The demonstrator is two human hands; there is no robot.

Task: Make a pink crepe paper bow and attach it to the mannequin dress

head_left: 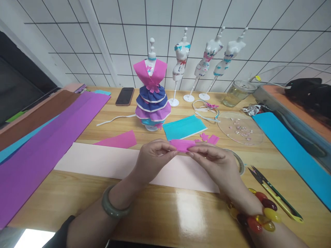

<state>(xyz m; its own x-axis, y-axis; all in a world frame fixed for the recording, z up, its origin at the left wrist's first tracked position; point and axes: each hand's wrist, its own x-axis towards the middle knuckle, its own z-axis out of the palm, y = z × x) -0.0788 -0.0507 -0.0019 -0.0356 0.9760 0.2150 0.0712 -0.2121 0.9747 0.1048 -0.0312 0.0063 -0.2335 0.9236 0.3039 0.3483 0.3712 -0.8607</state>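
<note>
A small pink strip (182, 145), perhaps paper or foam, is stretched level between my two hands. My left hand (155, 158) pinches its left end between thumb and fingers. At the other end, my right hand (216, 162) grips it the same way. Beneath both hands lies a long pale pink sheet (103, 160). Just beyond the strip rest a turquoise piece (184, 127) with a white edge and small pink flower cutouts (204, 136). Behind them stands a mannequin wearing a pink top (160, 71) and a tiered blue and purple skirt (152, 103).
Several small white mannequins (182, 55) line the tiled wall. At right are yellow-handled snips (276, 196), a tape roll (240, 162), a clear dish of gems (240, 129), a glass cup (238, 94) and a blue sheet (289, 151). A purple sheet (51, 155) and phone (125, 96) lie left.
</note>
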